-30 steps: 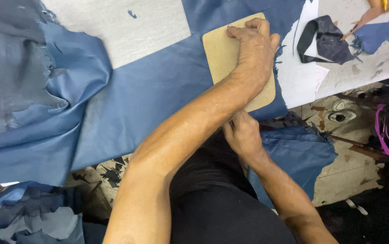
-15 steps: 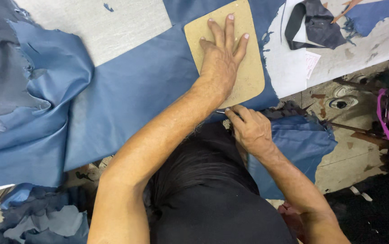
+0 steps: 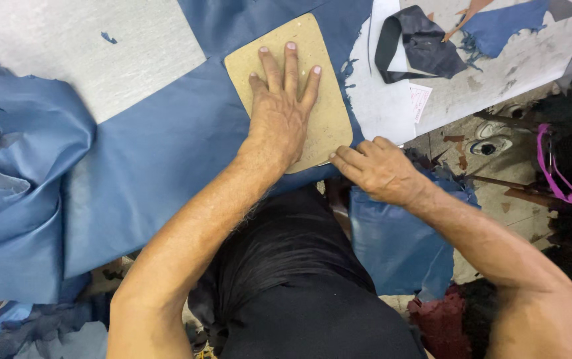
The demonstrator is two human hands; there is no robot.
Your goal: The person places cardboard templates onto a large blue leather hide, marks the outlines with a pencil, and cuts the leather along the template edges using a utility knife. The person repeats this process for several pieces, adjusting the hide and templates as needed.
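The tan cardboard pattern [image 3: 329, 100] lies flat on the blue leather sheet [image 3: 166, 146] spread over the grey table [image 3: 86, 53]. The left hand [image 3: 279, 119] presses down on the pattern, fingers spread wide. The right hand [image 3: 379, 169] sits at the pattern's near right edge, fingers curled; whether they pinch anything, I cannot tell. A black scrap [image 3: 419, 46] lies right of the pattern.
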